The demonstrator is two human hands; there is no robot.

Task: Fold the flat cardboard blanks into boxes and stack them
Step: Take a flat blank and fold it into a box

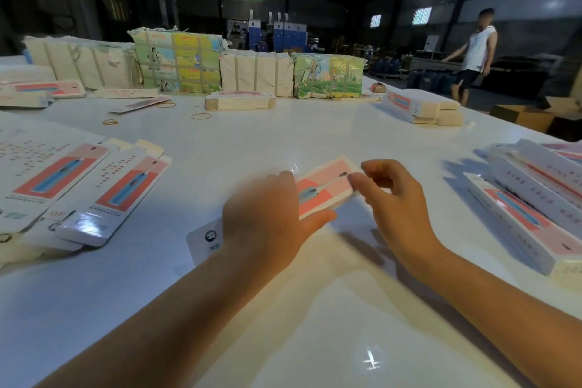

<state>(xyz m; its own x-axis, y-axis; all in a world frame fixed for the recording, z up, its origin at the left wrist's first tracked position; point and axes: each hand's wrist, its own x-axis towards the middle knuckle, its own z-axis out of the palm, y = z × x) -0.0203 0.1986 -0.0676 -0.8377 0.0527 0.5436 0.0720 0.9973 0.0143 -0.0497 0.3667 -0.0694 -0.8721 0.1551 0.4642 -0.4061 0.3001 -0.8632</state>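
**Both hands on one pink-and-white blank at mid-counter**

A long white cardboard blank printed with a pink panel and a blue toothbrush (pixel 324 189) sits at the middle of the glossy white counter (pixel 283 142), slanting away to the right. The left hand (pixel 267 214) covers the blank's near end, its fingers wrapped over the top and the thumb tucked under the near edge, so it grips the card. The right hand (pixel 393 198) is at the blank's far end, fingers curled, the forefinger tip touching the card's edge; whether it truly pinches the card cannot be told through the blur.

Left of the blank lie loose flat blanks of the same print (pixel 94 189), fanned over one another. Right of it, at the counter's edge, rests a heap of folded white boxes (pixel 535 198). Beyond the blank, a low stack of flat blanks (pixel 239 101) sits in front of strapped paper bundles (pixel 179 63), with yellow rubber bands (pixel 201 116) scattered nearby. Far right of the bundles, off the counter, a person in a white sleeveless top (pixel 478 50) stands.
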